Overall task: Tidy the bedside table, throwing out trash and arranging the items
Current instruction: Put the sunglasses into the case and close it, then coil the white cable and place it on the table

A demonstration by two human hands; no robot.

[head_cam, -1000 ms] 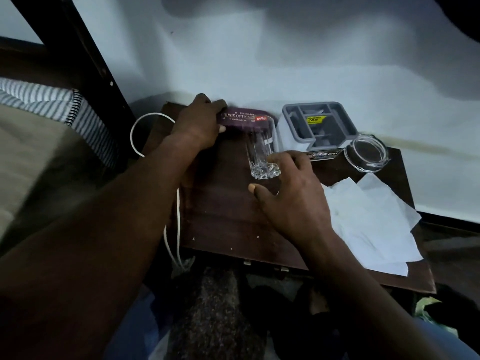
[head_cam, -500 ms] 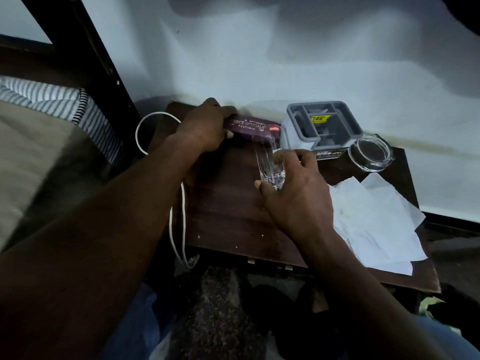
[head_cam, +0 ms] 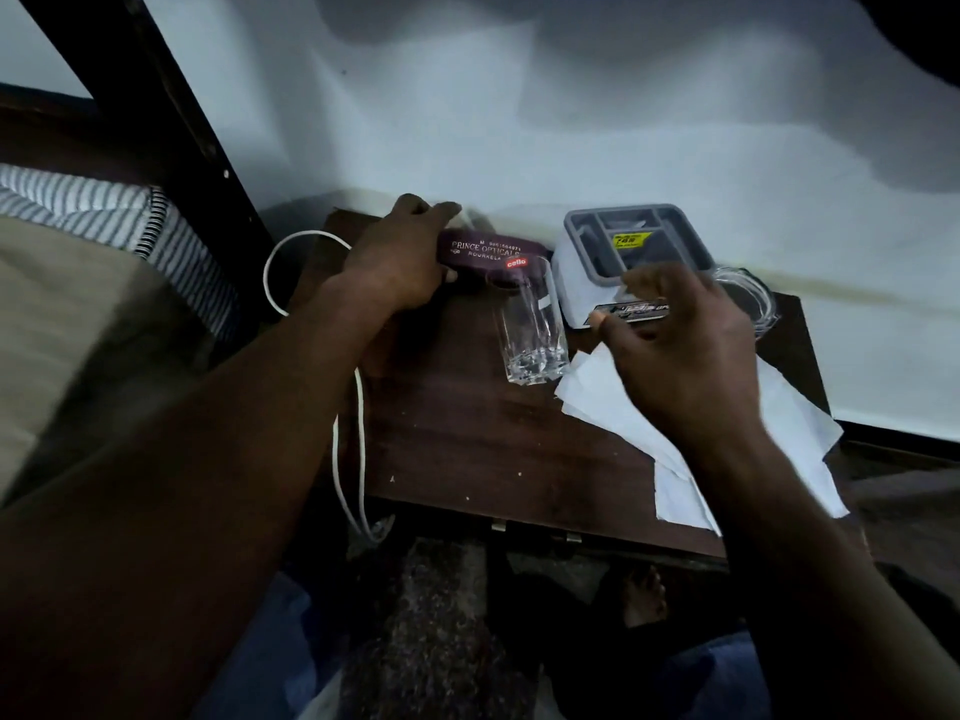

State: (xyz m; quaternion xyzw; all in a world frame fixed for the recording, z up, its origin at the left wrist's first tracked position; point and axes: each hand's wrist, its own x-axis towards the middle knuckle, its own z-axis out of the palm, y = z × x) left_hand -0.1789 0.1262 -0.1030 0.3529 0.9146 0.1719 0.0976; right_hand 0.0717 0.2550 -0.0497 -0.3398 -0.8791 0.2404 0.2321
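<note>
holding the dark spectacle case [head_cam: 488, 252] by its nine o'clock end, the left hand [head_cam: 395, 262] has its grip wrapped round it, fingers over the far edge; the case lies flat at the desk's [head_cam: 467, 439] twelve o'clock edge, near the wall, lettering up; the right hand [head_cam: 680, 356] hovers at the desk's two o'clock, somewhat blurred, its grip loose and half curled, holding nothing; the clear glass [head_cam: 530, 324] stands upright on the desk between the two hands, at the case's five o'clock, apart from the right hand, a red sticker near its rim; a white box with a grey tray lid [head_cam: 623, 246] sits at the glass's two o'clock, partly behind the right hand; a round clear dish [head_cam: 753, 298] shows at the box's three o'clock, mostly hidden; white tissue sheets [head_cam: 779, 449] lie under the right wrist at the desk's four o'clock; a white cable [head_cam: 348, 439] loops off the desk's nine o'clock side
</note>
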